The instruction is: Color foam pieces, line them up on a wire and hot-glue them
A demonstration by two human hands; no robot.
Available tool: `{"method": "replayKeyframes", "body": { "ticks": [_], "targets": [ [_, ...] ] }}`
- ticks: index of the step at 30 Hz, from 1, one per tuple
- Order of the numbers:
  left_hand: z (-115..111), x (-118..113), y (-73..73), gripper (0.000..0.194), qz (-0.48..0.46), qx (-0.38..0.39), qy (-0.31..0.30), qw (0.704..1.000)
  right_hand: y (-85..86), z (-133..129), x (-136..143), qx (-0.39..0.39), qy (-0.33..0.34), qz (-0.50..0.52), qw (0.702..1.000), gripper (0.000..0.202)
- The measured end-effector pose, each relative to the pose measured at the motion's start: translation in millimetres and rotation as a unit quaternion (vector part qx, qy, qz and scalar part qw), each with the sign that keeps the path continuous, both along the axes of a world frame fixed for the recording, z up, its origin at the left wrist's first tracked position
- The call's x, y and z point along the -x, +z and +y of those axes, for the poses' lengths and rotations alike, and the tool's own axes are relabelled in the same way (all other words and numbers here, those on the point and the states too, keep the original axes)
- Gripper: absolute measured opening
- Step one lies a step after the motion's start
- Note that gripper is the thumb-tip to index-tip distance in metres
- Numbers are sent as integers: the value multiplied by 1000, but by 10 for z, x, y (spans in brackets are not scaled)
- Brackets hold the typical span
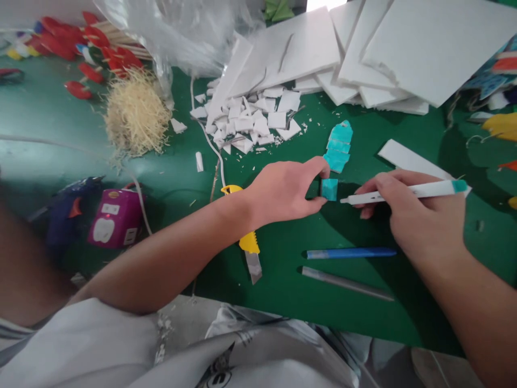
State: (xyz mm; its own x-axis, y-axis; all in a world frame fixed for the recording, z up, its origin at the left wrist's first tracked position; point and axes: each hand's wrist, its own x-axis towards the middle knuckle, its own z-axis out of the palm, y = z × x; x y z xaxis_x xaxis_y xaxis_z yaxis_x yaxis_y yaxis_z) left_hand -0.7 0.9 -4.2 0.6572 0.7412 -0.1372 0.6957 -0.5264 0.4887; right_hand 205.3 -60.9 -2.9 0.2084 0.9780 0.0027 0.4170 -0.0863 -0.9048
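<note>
My left hand (288, 188) has thumb and forefinger at two edges of a small turquoise-coloured foam piece (329, 189) on the green table. Its fingers are closed around that piece. In my right hand (428, 210) is a white marker (404, 194) with a turquoise end, its tip just right of the piece. Above them lies a row of turquoise-coloured foam pieces (338, 146). Under my left wrist is a yellow utility knife (249, 242), partly hidden, with its blade out. A blue pen (351, 253) and a grey stick (347, 283) lie below the hands.
White foam scraps (254, 121) are heaped at the back, beside stacked white foam boards (424, 48). A white foam strip (416, 159) lies partly behind my right hand. Left are a straw-coloured fibre bundle (135, 113), a purple power socket (115, 218) and cables.
</note>
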Motion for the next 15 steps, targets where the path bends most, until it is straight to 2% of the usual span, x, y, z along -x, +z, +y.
{"method": "replayKeyframes", "body": {
  "ticks": [3, 5, 10, 15],
  "targets": [
    [-11, 18, -6, 42, -37, 2, 3, 999, -8, 13, 24, -40, -29, 54, 997, 25],
    [-10, 49, -13, 43, -96, 8, -3, 995, -6, 6, 26, -46, -31, 68, 996, 24],
    [5, 139, -40, 56, -265, 0, -41, 963, 19, -57, -7, -95, -5, 89, 991, 15],
    [-35, 145, -64, 51, -336, 26, -28, 941, 18, -66, -10, -101, 40, 185, 977, 14]
  ]
}}
